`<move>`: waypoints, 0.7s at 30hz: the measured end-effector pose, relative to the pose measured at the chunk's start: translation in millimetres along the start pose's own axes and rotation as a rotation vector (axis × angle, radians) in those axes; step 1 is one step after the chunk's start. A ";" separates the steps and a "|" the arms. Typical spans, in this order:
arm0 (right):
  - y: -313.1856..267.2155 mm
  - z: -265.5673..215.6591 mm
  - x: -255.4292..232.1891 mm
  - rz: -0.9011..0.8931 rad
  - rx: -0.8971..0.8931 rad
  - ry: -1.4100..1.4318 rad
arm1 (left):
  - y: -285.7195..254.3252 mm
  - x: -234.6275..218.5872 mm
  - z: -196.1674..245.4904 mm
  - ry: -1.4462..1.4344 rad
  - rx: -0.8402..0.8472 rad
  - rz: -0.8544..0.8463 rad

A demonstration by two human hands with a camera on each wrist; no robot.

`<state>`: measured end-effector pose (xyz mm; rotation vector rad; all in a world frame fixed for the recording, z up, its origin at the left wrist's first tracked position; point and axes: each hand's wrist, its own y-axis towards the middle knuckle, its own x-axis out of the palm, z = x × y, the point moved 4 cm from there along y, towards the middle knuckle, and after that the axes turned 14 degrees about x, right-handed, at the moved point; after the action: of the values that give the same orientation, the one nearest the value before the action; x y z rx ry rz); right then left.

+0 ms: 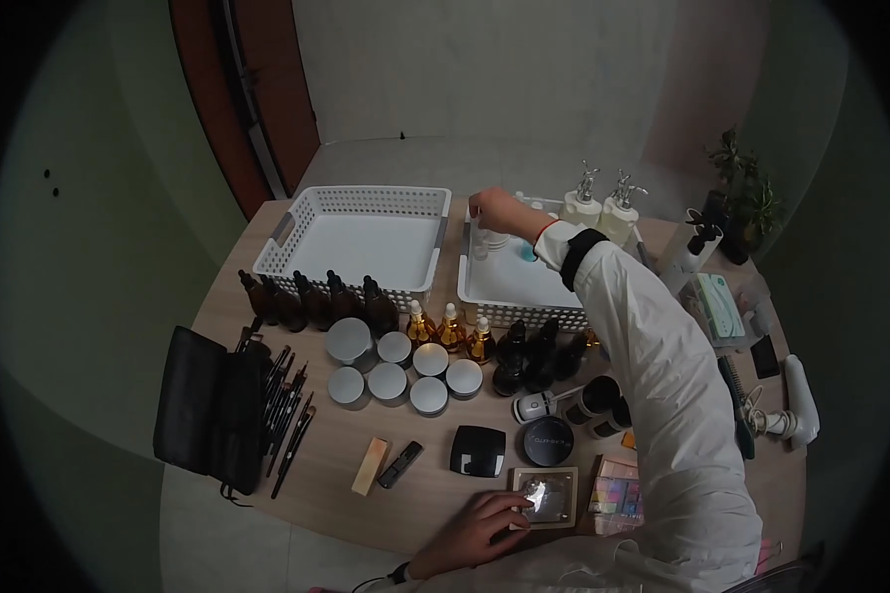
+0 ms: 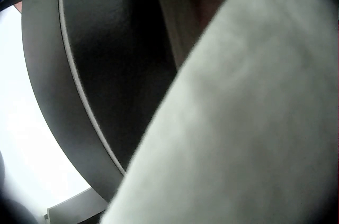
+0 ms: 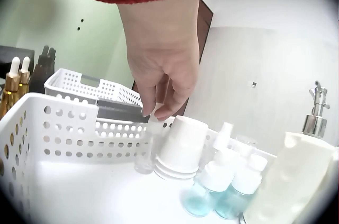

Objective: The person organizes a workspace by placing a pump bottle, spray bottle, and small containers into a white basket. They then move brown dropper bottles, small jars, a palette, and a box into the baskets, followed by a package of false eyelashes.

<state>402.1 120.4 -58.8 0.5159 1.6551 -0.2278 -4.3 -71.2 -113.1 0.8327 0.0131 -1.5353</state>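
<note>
My right hand reaches into the right white basket. In the right wrist view the fingers of my right hand pinch the top of a clear bottle, which stands upright at the basket's inner corner. Beside it are stacked white cups and small bottles of blue liquid. Low in the head view, my left hand rests its fingers on a square case with a clear lid. The left wrist view shows mostly a blurred white sleeve.
Another white basket stands at the left. Dark dropper bottles, amber bottles, silver-lidded jars, a brush roll and a black compact lie in front. Pump bottles stand behind my right arm.
</note>
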 end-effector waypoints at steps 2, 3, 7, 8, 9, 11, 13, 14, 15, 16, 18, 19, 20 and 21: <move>-2.8 -3.4 -10.0 -0.006 0.008 0.005 | -2.3 1.6 -1.7 -0.023 0.013 0.032; -2.6 -0.8 -20.1 -0.015 0.016 0.084 | -3.4 2.9 -2.3 -0.034 0.019 0.044; 9.3 34.2 -45.6 0.227 0.135 0.048 | -5.6 4.5 -5.0 -0.060 0.040 0.087; 7.0 42.7 -41.3 0.223 0.140 0.045 | -5.8 4.7 -5.9 -0.066 0.040 0.092; 5.7 52.5 -37.0 0.223 0.213 -0.012 | -6.3 5.7 -6.5 -0.068 0.045 0.097; 6.6 69.0 -28.5 0.231 0.283 -0.071 | -6.6 5.8 -6.6 -0.073 0.051 0.106; 7.6 79.1 -12.8 0.128 0.285 -0.077 | -6.5 4.9 -6.6 -0.076 0.054 0.117; 10.8 84.6 -7.1 0.134 0.280 -0.077 | -7.1 4.7 -6.2 -0.079 0.056 0.120; 14.3 88.8 0.6 0.106 0.251 -0.109 | -7.4 4.8 -6.3 -0.080 0.055 0.125; 13.0 83.5 1.2 0.077 0.222 -0.140 | -7.8 4.5 -6.0 -0.078 0.055 0.127; 9.6 76.9 -0.1 0.044 0.230 -0.149 | -7.9 3.9 -5.6 -0.084 0.057 0.135; 10.0 76.1 0.4 0.007 0.242 -0.160 | -8.3 4.0 -5.4 -0.084 0.057 0.139; 10.9 75.4 -2.3 0.011 0.239 -0.159 | -8.6 4.1 -5.1 -0.085 0.060 0.142; 10.7 73.9 -6.9 0.063 0.194 -0.128 | -8.3 3.4 -5.6 -0.085 0.060 0.148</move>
<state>472.9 96.2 -62.1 0.6851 1.4981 -0.3698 -8.5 -70.0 -122.7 0.7976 -0.1547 -1.4354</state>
